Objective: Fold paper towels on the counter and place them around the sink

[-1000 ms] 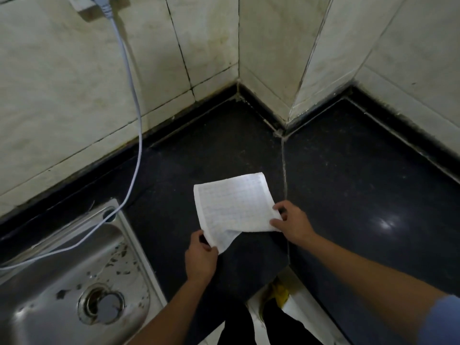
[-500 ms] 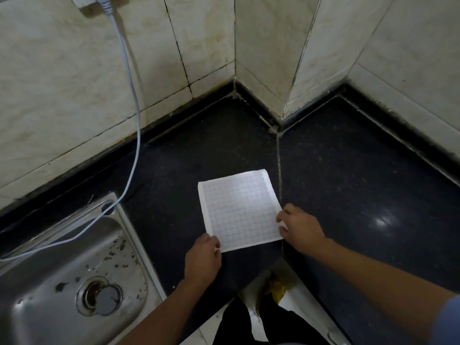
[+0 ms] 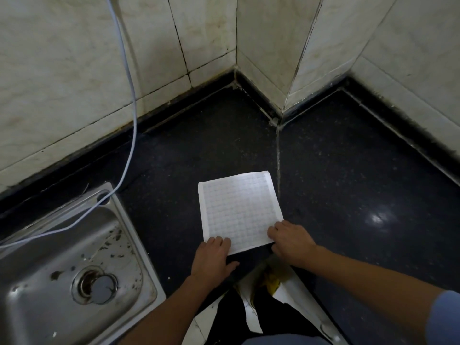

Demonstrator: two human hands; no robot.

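White paper towel flattened on counter, droop gone; near edge pinned by left hand, fingers straight, and right hand, grip unclear. Ready to fold.

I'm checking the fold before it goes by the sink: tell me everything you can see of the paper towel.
The paper towel is a white, roughly square sheet with a fine embossed grid and a plain border along its left edge. It lies flat on the dark counter, right of the sink, slightly rotated. The left hand rests its fingers on the near left corner, the right hand on the near right corner.
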